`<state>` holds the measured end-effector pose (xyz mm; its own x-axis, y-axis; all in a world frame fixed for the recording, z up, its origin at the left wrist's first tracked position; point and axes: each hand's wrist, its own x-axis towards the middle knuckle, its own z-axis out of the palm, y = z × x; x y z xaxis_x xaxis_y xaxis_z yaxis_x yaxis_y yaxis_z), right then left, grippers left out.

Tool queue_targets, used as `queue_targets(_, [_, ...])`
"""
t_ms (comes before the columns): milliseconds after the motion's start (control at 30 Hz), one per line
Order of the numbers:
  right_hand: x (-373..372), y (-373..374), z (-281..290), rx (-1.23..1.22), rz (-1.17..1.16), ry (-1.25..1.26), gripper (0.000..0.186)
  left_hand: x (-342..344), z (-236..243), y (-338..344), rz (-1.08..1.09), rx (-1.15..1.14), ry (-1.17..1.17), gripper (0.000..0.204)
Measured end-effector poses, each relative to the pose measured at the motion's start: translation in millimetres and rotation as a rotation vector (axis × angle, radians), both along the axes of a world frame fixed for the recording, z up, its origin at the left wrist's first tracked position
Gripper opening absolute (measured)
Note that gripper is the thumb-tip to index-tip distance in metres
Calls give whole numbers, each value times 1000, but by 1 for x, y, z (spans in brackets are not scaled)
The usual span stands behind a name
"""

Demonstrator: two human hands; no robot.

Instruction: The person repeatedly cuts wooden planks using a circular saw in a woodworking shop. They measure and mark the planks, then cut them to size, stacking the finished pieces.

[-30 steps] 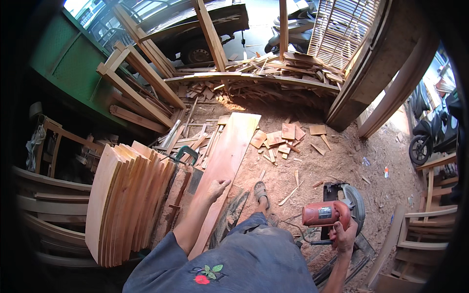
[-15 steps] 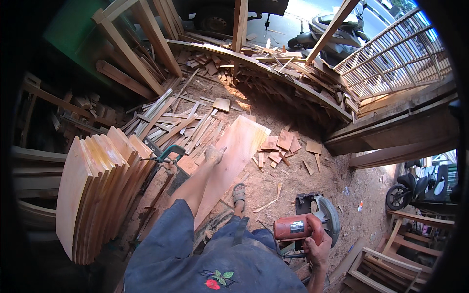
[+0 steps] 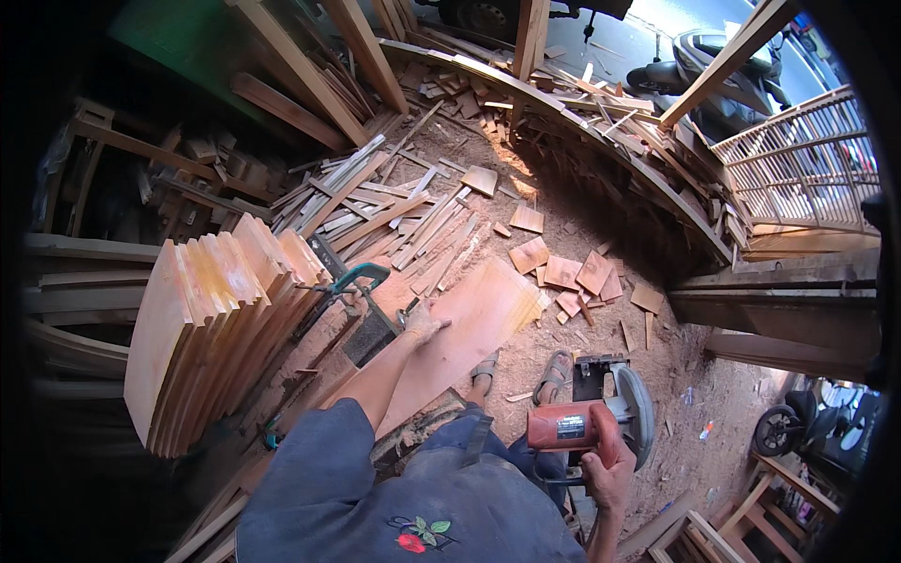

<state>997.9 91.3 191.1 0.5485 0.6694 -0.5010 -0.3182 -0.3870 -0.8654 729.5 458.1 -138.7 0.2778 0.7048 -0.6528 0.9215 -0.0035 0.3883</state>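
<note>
A broad, pale wooden board (image 3: 469, 319) slants away from my body over the workbench's edge. My left hand (image 3: 425, 326) grips it along its left edge, with the thumb on top and the other fingers partly hidden. To the right, my right hand (image 3: 608, 477) is wrapped round the rear handle of a red circular saw (image 3: 566, 427). The saw hangs clear of the board, its rounded blade guard (image 3: 637, 418) facing right. Just left of the board sits a green clamp (image 3: 361, 274) on the bench.
Several curved-edge boards (image 3: 155, 352) stand stacked at the left. Thin wood strips (image 3: 375, 208) litter the floor ahead, with square offcuts (image 3: 593, 272) on the sawdust beyond the board. A long curved plank (image 3: 563, 117) holds back a scrap heap. Wooden frames (image 3: 784, 511) lie at lower right.
My view has swung left, so the surroundings sit further right. The board's far end is lower in view, and another offcut lies beyond it. My right hand still holds the saw.
</note>
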Motion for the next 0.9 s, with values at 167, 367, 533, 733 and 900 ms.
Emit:
queue_targets(167, [28, 13, -52, -139, 218, -76, 48, 14, 9, 11, -15, -125, 79, 95])
queue_targets(367, [59, 45, -98, -108, 483, -29, 45, 65, 12, 3, -49, 49, 288, 114])
queue_targets(533, [52, 73, -131, 75, 546, -101, 44, 62, 1, -4, -30, 85, 265, 119])
queue_targets(733, [39, 102, -152, 32, 687, -121, 49, 50, -8, -2, -73, 141, 185, 117])
queue_targets(900, [35, 128, -166, 21, 756, -178, 52, 44, -11, -3, -81, 183, 92, 112])
